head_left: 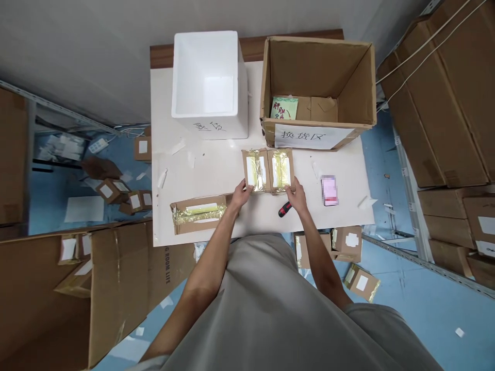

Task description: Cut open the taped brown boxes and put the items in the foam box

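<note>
Two small cardboard parcels wrapped in yellowish tape and bearing white labels lie side by side on the white table (216,170). My left hand (240,195) grips the near corner of the left parcel (256,170). My right hand (296,194) is closed on the near corner of the right parcel (281,169). A red-and-black box cutter (284,208) lies on the table just under my right wrist. Another taped parcel (198,213) rests at the table's front edge, left of my left hand.
A white foam box (209,82) and a large open cardboard box (319,87) with a green packet inside stand at the back. A pink object (330,190) lies to the right. Small parcels litter the blue floor; stacked cartons (444,103) stand on the right.
</note>
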A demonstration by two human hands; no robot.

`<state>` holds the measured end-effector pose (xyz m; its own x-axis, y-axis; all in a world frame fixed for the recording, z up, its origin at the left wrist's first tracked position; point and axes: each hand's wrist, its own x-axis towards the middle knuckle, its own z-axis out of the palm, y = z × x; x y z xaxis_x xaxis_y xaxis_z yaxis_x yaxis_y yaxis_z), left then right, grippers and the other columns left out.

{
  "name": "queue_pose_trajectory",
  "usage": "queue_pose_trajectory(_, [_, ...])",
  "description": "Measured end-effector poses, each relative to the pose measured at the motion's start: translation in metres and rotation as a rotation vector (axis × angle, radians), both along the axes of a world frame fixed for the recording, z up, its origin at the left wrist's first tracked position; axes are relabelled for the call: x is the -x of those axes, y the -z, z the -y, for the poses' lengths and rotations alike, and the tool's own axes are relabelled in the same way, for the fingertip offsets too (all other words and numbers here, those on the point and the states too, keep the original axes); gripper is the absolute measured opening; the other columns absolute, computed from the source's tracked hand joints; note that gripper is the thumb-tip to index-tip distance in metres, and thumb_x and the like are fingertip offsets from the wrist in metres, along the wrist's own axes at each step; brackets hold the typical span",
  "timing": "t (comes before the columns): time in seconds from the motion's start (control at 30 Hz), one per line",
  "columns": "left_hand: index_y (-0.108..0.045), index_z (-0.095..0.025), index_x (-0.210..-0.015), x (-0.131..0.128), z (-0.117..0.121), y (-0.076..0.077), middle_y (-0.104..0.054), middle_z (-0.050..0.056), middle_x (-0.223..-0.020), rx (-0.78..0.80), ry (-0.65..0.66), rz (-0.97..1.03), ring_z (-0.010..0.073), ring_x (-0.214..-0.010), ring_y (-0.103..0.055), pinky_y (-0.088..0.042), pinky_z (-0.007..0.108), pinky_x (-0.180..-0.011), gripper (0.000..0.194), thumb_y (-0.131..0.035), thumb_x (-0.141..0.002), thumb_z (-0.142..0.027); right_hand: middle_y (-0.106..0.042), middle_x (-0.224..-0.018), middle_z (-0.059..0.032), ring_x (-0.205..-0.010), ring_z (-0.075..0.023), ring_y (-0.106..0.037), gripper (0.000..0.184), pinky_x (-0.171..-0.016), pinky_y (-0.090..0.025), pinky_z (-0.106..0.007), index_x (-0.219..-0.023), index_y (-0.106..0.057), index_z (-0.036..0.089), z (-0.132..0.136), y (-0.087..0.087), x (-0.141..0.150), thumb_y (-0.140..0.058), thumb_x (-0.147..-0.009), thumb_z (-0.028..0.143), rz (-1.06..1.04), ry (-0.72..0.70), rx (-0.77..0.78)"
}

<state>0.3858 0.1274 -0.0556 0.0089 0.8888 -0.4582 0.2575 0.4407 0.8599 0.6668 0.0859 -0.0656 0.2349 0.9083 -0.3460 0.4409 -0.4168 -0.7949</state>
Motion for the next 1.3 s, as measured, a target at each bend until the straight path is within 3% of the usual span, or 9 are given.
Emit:
queue_pose_trajectory(0.23, [-0.069,-0.013,-0.161,-0.042,-0.015,-0.003,-0.063,0.019,-0.176,-0.050,0.026,0.112,0.0342,-0.166,-0.058,-0.047,0.053,-0.139,0.070,-0.071,-0.093,-0.029,-0.062,-0.174,-0.0237,-0.165,-0.0361,-0.056,0.088,-0.137,-0.048,-0.054,-0.180,-0.051,0.016,-0.009,0.004,-0.048,-0.063,-0.107,0.064,-0.036,0.048,-0.085])
queue_pose_trajectory(0.4, [-0.074,-0.014,-0.156,-0.041,-0.013,-0.016,-0.068,0.019,-0.171,-0.078,0.050,0.065,0.0385,-0.163,-0.062,-0.046,0.058,-0.140,0.060,-0.072,-0.098,-0.029,-0.053,-0.181,-0.0252,-0.167,-0.0343,-0.055,0.098,-0.134,-0.052,-0.051,-0.181,-0.043,0.014,0.016,0.015,-0.050,-0.060,-0.107,0.075,-0.105,0.281,-0.048])
queue_pose_trajectory(0.5, [-0.075,-0.016,-0.155,-0.016,0.014,-0.029,-0.071,0.020,-0.167,-0.110,0.050,0.001,0.0386,-0.153,-0.071,-0.053,0.058,-0.135,0.058,-0.073,-0.102,-0.038,-0.060,-0.170,-0.0305,-0.149,-0.0365,-0.068,0.110,-0.122,-0.061,-0.048,-0.176,-0.046,0.010,0.042,0.029,-0.025,-0.074,-0.097,0.080,-0.047,0.391,0.044])
queue_pose_trajectory(0.6, [-0.074,-0.018,-0.155,0.021,0.052,-0.046,-0.074,0.019,-0.162,-0.186,-0.015,-0.083,0.0360,-0.144,-0.076,-0.059,0.055,-0.129,0.057,-0.072,-0.105,-0.046,-0.068,-0.155,-0.0318,-0.132,-0.0386,-0.075,0.103,-0.114,-0.064,-0.050,-0.164,-0.056,0.008,0.059,0.043,0.004,-0.086,-0.090,0.072,0.054,0.384,0.181])
queue_pose_trajectory(0.8, [-0.078,-0.017,-0.144,0.126,0.123,-0.070,-0.076,0.019,-0.153,-0.341,-0.292,-0.458,0.0326,-0.150,-0.070,-0.053,0.049,-0.133,0.048,-0.066,-0.109,-0.047,-0.066,-0.157,-0.0318,-0.140,-0.0452,-0.073,0.075,-0.116,-0.062,-0.055,-0.152,-0.061,0.012,0.055,0.054,0.029,-0.085,-0.088,0.044,0.284,0.394,0.352])
queue_pose_trajectory(0.97, [-0.075,-0.017,-0.144,0.209,0.157,-0.053,-0.072,0.021,-0.156,-0.240,-0.467,-0.600,0.0353,-0.153,-0.066,-0.051,0.051,-0.135,0.046,-0.072,-0.101,-0.036,-0.077,-0.137,-0.0272,-0.131,-0.0433,-0.078,0.062,-0.114,-0.063,-0.054,-0.140,-0.065,0.013,0.057,0.044,0.030,-0.079,-0.084,0.034,0.313,0.389,0.393])
queue_pose_trajectory(1.13, [-0.068,-0.017,-0.143,0.240,0.161,-0.027,-0.075,0.021,-0.152,-0.126,-0.456,-0.399,0.0327,-0.137,-0.076,-0.062,0.048,-0.120,0.049,-0.075,-0.098,-0.036,-0.082,-0.112,-0.0208,-0.121,-0.0407,-0.081,0.033,-0.105,-0.066,-0.049,-0.115,-0.070,0.019,0.092,0.024,0.062,-0.068,-0.094,0.045,0.278,0.311,0.367])
queue_pose_trajectory(1.23, [-0.066,-0.016,-0.139,0.245,0.156,-0.020,-0.078,0.020,-0.146,-0.094,-0.426,-0.307,0.0298,-0.128,-0.080,-0.065,0.044,-0.115,0.046,-0.076,-0.098,-0.032,-0.083,-0.105,-0.0151,-0.104,-0.0313,-0.084,0.046,-0.091,-0.069,-0.041,-0.115,-0.068,0.021,0.109,0.012,0.107,-0.058,-0.103,0.064,0.138,0.157,0.289])
queue_pose_trajectory(1.3, [-0.066,-0.017,-0.139,0.247,0.153,-0.019,-0.079,0.019,-0.146,-0.084,-0.394,-0.287,0.0290,-0.125,-0.081,-0.066,0.043,-0.113,0.044,-0.077,-0.099,-0.033,-0.084,-0.119,-0.0174,-0.108,-0.0272,-0.084,0.062,-0.091,-0.070,-0.039,-0.125,-0.064,0.021,0.113,0.005,0.143,-0.050,-0.105,0.078,-0.057,0.028,0.171])
